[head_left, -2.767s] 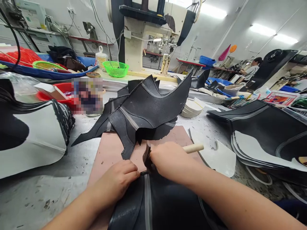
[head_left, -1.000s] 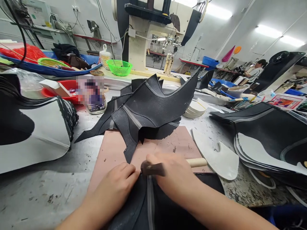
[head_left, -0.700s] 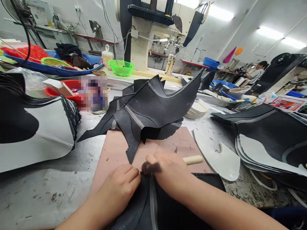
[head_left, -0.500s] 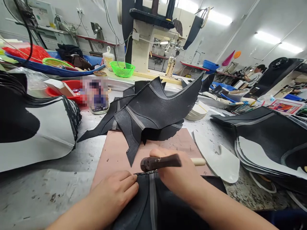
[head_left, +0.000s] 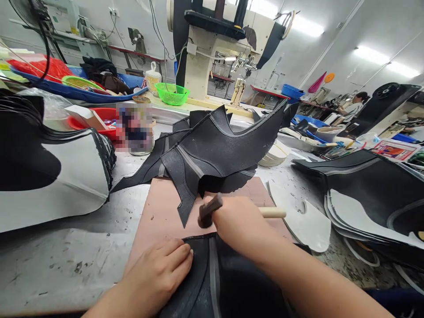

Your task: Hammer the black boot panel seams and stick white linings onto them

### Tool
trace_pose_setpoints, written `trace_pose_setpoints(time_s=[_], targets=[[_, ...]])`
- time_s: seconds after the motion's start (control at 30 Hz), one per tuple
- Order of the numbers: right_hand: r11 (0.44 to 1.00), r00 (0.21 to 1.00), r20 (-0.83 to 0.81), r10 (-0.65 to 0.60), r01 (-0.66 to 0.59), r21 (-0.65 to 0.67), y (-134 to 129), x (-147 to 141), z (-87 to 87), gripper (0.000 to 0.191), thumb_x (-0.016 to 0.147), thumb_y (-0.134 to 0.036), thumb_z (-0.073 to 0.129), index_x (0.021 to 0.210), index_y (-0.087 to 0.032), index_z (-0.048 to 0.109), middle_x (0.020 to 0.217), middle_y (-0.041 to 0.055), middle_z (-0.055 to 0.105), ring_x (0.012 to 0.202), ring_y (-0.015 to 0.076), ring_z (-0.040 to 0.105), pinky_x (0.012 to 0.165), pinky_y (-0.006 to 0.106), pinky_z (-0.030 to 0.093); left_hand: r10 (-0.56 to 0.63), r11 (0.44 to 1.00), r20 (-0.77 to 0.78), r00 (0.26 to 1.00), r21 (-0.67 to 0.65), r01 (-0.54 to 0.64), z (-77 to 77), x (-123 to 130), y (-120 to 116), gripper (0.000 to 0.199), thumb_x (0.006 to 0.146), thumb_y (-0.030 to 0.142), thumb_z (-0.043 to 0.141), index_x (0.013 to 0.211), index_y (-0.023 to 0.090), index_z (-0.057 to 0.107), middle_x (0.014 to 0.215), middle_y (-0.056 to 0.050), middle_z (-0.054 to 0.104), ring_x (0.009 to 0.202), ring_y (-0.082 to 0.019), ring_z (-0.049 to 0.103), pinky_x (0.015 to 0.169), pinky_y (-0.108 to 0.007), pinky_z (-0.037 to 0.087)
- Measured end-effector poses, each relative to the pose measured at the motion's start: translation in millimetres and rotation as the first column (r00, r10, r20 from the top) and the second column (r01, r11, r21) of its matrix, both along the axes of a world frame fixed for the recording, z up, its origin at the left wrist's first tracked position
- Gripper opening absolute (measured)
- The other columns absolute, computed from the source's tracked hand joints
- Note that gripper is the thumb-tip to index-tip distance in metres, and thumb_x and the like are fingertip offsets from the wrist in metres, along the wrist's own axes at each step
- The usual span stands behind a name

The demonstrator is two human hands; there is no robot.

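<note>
My right hand [head_left: 236, 221] is closed round the pale wooden handle of a hammer [head_left: 210, 211], its dark head just above the top edge of a black piece [head_left: 245, 274] with a grey strip. My left hand [head_left: 165, 265] rests on the left part of that piece, fingers bent and close together, pressing its upper edge. Under the piece lies a pink board [head_left: 165, 198]. More black stitched pieces [head_left: 232, 145] are heaped on the far end of the board.
At left stands a thick stack of black and white pieces [head_left: 79, 163]; at right, another stack [head_left: 364, 185] beside a white cutout [head_left: 308, 225]. A sewing machine [head_left: 197, 66], a green basket [head_left: 172, 93] and a red basin [head_left: 109, 132] are behind. A person [head_left: 353, 108] sits far right.
The hammer head has risen slightly and turned in my right hand. My left hand has shifted a little, with its fingers lying flatter on the black piece. The view has moved slightly.
</note>
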State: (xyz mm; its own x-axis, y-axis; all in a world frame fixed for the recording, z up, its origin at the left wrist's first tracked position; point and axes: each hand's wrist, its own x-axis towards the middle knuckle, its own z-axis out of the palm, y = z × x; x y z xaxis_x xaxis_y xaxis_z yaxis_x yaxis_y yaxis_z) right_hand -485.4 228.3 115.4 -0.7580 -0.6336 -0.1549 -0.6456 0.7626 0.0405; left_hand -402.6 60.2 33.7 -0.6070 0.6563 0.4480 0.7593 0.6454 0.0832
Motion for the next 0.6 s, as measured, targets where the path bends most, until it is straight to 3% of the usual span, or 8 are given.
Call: trace_pose_setpoints(time_s=[0.13, 0.27, 0.4, 0.53, 0.6], targets=[[0.994, 0.993, 0.055, 0.108, -0.109, 0.010, -1.2, 0.2, -2.6, 0.014, 0.078, -0.012, 0.050, 0.079, -0.019, 0.062, 0.066, 0.0043, 0.064, 0.065, 0.0207, 0.063, 0.051, 0.026, 0.035, 0.011, 1.000, -0.027, 1.000, 0.005, -0.011, 1.8, -0.2, 0.5, 0.031, 0.092, 0.010, 0.028, 0.090, 0.013, 0.059, 0.080, -0.007, 0.060, 0.075, -0.019, 0.056, 0.065, -0.032, 0.049], [0.998, 0.999, -0.009, 0.035, -0.036, -0.055, -1.4, -0.8, -2.9, 0.019, 0.081, -0.012, 0.046, 0.088, -0.021, 0.061, 0.073, 0.0044, 0.066, 0.066, 0.0201, 0.062, 0.054, 0.026, 0.037, 0.040, 0.999, -0.018, 0.999, -0.010, -0.040, -1.4, 1.5, 0.8, 0.028, 0.091, 0.008, 0.031, 0.093, 0.012, 0.059, 0.078, -0.006, 0.059, 0.074, -0.019, 0.054, 0.065, -0.033, 0.047], [0.995, 0.992, 0.074, 0.103, -0.102, -0.014, -1.5, -1.0, -1.0, 0.014, 0.082, -0.013, 0.048, 0.085, -0.019, 0.061, 0.073, 0.0055, 0.066, 0.070, 0.0194, 0.063, 0.056, 0.024, 0.036, 0.051, 0.999, 0.009, 0.999, -0.017, -0.050, -5.5, 3.3, 0.4, 0.025, 0.090, 0.007, 0.034, 0.094, 0.012, 0.058, 0.077, -0.005, 0.057, 0.074, -0.019, 0.053, 0.066, -0.034, 0.045], [0.997, 1.000, 0.019, 0.025, -0.023, -0.073, -4.1, -0.2, 0.9, 0.019, 0.085, -0.013, 0.043, 0.091, -0.021, 0.059, 0.079, 0.0035, 0.066, 0.072, 0.0175, 0.062, 0.056, 0.024, 0.036, 0.059, 0.998, 0.019, 0.998, -0.011, -0.058, -6.9, 4.3, -0.4, 0.026, 0.089, 0.006, 0.034, 0.096, 0.013, 0.058, 0.078, -0.006, 0.058, 0.074, -0.019, 0.053, 0.066, -0.034, 0.044], [0.999, 0.997, 0.068, 0.031, -0.030, -0.016, -5.6, 0.2, 0.8, 0.018, 0.084, -0.014, 0.045, 0.091, -0.020, 0.060, 0.078, 0.0038, 0.066, 0.073, 0.0174, 0.062, 0.057, 0.024, 0.036, 0.058, 0.998, 0.019, 0.998, -0.020, -0.058, -6.7, 4.2, -0.6, 0.025, 0.090, 0.007, 0.034, 0.095, 0.013, 0.057, 0.077, -0.005, 0.058, 0.074, -0.019, 0.052, 0.066, -0.034, 0.044]])
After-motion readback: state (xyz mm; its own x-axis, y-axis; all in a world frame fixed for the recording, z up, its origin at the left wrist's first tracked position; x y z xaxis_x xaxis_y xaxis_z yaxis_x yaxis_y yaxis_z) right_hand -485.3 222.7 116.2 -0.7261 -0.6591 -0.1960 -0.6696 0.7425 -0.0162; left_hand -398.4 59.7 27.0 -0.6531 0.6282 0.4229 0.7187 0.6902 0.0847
